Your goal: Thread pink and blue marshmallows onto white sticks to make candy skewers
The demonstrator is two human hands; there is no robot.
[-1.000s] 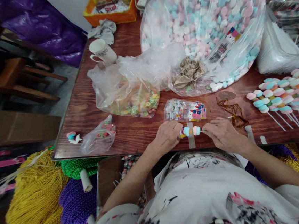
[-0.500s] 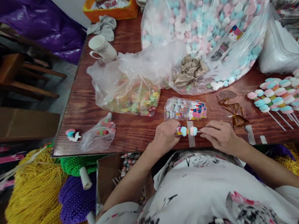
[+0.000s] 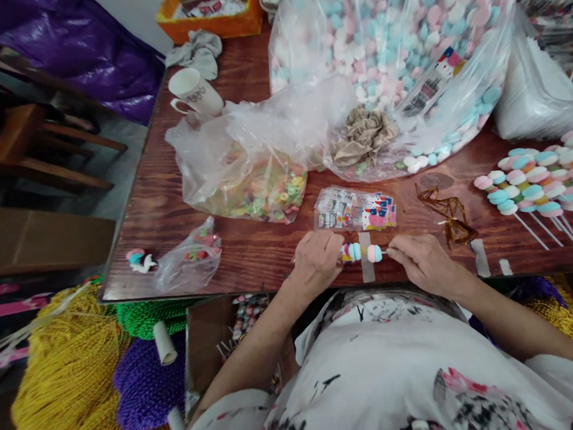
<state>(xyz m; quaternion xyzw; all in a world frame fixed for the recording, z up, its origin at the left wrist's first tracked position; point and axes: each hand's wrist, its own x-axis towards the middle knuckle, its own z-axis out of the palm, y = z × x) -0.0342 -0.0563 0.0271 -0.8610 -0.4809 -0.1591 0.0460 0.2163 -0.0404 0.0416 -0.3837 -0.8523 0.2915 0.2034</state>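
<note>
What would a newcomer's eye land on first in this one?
Probably the huge clear bag of pastel candies, at the top, right of centre. Next, perhaps, the yellow strands bundled at lower left. Near the front edge of the table, the left hand and right hand hold a candy stick.

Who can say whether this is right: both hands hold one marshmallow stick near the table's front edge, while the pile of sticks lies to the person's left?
Not quite: the head view shows the pile of sticks lying to the person's right. The left hand and right hand do hold one marshmallow stick near the front edge of the table.
</note>
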